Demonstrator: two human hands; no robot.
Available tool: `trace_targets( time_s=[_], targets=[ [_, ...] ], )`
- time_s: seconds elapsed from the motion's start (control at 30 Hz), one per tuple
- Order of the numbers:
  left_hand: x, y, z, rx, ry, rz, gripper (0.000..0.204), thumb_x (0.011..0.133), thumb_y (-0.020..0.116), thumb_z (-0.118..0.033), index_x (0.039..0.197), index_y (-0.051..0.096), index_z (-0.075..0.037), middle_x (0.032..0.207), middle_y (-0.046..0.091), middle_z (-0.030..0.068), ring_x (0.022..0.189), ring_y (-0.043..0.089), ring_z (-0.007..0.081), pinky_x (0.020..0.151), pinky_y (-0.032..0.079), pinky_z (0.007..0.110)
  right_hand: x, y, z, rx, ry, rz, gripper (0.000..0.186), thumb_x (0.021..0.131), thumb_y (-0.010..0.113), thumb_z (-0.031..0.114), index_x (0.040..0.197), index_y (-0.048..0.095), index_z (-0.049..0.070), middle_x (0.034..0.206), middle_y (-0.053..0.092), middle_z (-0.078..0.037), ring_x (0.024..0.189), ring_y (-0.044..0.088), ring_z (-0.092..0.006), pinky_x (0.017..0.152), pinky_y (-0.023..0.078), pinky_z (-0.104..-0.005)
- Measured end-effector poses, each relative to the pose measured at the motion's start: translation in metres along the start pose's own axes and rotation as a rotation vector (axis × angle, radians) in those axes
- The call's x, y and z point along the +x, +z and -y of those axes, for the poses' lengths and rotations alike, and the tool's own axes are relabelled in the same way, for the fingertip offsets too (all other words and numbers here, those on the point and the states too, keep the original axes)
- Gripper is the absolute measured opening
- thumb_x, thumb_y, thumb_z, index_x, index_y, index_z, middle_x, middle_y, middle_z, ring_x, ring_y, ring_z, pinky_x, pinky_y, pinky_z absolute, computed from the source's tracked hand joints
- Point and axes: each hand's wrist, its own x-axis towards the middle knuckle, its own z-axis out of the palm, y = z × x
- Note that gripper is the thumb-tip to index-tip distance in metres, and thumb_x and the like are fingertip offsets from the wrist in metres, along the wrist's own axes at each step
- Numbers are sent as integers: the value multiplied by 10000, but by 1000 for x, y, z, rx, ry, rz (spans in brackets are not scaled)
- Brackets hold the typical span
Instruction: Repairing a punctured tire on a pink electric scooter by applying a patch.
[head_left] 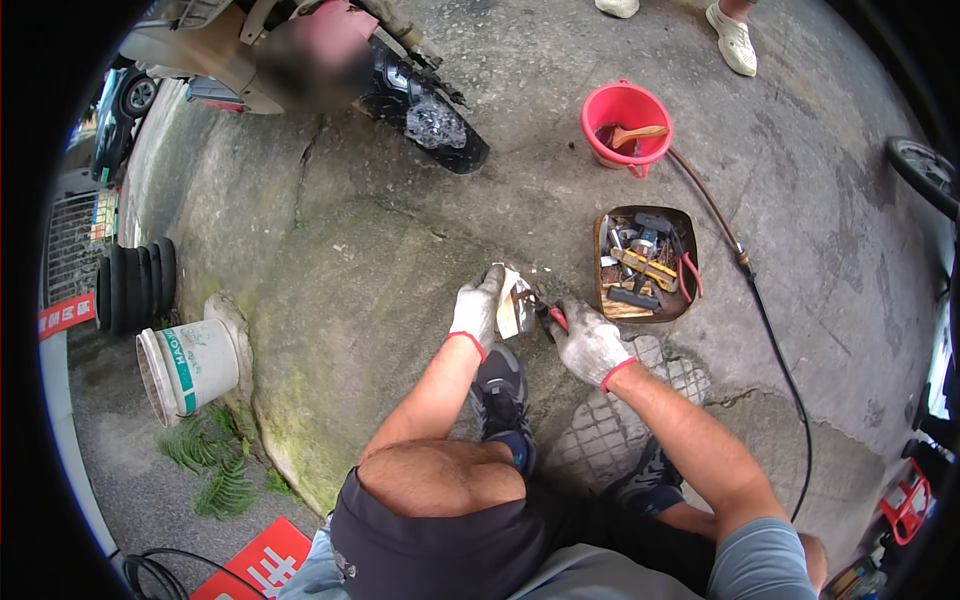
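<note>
My left hand [478, 310], in a white glove with a red cuff, is closed on a pale, cream-coloured flat piece [508, 312]. My right hand [585, 340], gloved the same way, grips a tool with red-and-black handles [556, 318], whose metal end meets the pale piece; its exact kind is hard to make out. Just right of my hands sits a shallow metal tray [603, 305] of tools, among them red-handled pliers [690, 275].
A red bucket [645, 100] with a brush, a hose [730, 230], a scooter front [430, 135], a person's shoes [738, 45] and stacked tyres [140, 285] surround me. A white bucket [205, 360] lies tipped at left. Concrete ground [330, 260] has a patterned patch.
</note>
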Motion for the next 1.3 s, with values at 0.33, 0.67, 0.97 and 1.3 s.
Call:
trace_targets(
  time_s=[0.33,0.67,0.97,1.3],
  targets=[
    [36,-23,-2,-200,-15,-223,393,1020,440,-405,1116,634,-77,989,680,65,846,660,229,765,541,385,-19,2,23,57,-73,72,229,877,559,176,1063,571,42,868,653,-216,780,657,-391,676,521,-485],
    [32,-18,-23,130,178,-153,314,955,576,-238,1198,598,-41,1016,677,63,856,638,157,731,504,314,-2,-109,15,0,-193,-343,262,837,624,106,1074,567,12,922,617,-222,839,633,-394,720,509,-461],
    [-18,78,3,824,253,445,611,920,602,-208,1447,364,-7,1369,537,177,1200,556,238,979,450,323,1,-160,8,31,58,-350,313,880,622,140,1169,557,39,1095,629,-230,1012,606,-426,822,501,-474],
    [-32,54,-25,724,511,316,483,1000,489,-291,1317,483,75,1365,529,161,1177,553,272,1069,346,385,9,-118,40,232,11,-41,327,880,617,228,1127,566,19,967,610,-225,930,612,-391,817,483,-460]
  ],
)
